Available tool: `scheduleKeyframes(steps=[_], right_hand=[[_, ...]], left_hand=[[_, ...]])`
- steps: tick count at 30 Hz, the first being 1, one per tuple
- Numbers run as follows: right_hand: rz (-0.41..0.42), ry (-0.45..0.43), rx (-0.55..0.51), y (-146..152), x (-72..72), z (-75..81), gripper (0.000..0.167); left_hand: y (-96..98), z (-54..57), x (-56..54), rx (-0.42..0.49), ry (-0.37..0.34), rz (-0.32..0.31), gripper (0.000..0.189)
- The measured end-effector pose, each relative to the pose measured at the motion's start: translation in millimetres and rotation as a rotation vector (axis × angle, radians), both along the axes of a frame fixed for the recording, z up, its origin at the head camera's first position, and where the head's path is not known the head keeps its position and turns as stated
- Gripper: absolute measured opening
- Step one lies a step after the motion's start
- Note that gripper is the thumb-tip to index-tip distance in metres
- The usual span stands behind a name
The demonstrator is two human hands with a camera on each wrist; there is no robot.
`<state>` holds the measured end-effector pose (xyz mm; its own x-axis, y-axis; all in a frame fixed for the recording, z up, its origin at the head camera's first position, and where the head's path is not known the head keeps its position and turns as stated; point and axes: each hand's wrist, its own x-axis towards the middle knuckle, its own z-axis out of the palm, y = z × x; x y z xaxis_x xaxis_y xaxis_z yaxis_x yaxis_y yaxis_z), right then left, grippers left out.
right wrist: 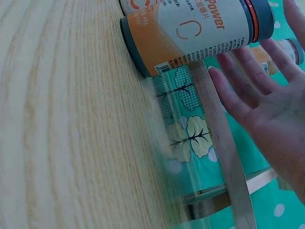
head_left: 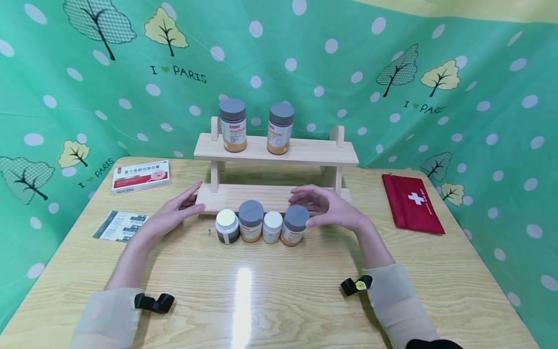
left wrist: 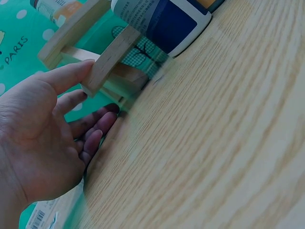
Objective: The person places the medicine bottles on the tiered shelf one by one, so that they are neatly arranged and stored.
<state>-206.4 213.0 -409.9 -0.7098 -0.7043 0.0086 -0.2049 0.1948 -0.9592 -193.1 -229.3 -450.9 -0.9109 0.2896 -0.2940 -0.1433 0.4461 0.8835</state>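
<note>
A small two-tier wooden rack (head_left: 279, 151) stands at the back of the table, with two grey-capped supplement bottles on its upper shelf. In front of it is a row of white-capped and grey-capped bottles (head_left: 251, 222). My left hand (head_left: 176, 211) is at the left end of the lower shelf; in the left wrist view its thumb touches the board's end (left wrist: 102, 76), the other fingers loosely bent. My right hand (head_left: 329, 206) reaches over the lower shelf's right part, thumb beside the rightmost grey-capped bottle (head_left: 295, 225). In the right wrist view its fingers extend behind that orange-and-white bottle (right wrist: 190, 33).
A white-and-red medicine box (head_left: 141, 176) and a blister pack (head_left: 121, 226) lie on the left. At the right lies a red first-aid pouch (head_left: 411, 203). A green patterned cloth (head_left: 279, 43) hangs behind the table (head_left: 305, 291).
</note>
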Motion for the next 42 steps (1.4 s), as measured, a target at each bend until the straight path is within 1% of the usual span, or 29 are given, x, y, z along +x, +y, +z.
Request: scheduleKeyframes(steps=[4,7,14,20,32,42], right_hand=[[0.015,0.015,0.072,-2.2,1.1,-0.9,0.077],[0.03,0.027,0.105,-4.5,2.0,-2.5,0.077],[0.042,0.084,0.142,-9.0,2.5,-3.8,0.065],[0.041,0.095,0.169,-10.4,2.9,-3.3,0.06],[0.01,0.095,0.163,-8.6,4.3,-2.3,0.06],[-0.048,0.065,0.074,-5.0,4.1,-0.8,0.06]], left_hand=[[-0.6,-0.5,1.0,-0.002,0.002,0.001,0.085],[-1.2,-1.8,1.6,0.001,0.002,-0.001,0.084],[-2.0,-4.2,1.6,0.01,0.0,0.002,0.084],[-2.5,-5.0,2.3,0.009,-0.007,0.001,0.083],[-2.5,-6.0,0.3,0.006,0.001,0.001,0.083],[-1.6,-3.3,0.6,0.004,0.005,0.004,0.083]])
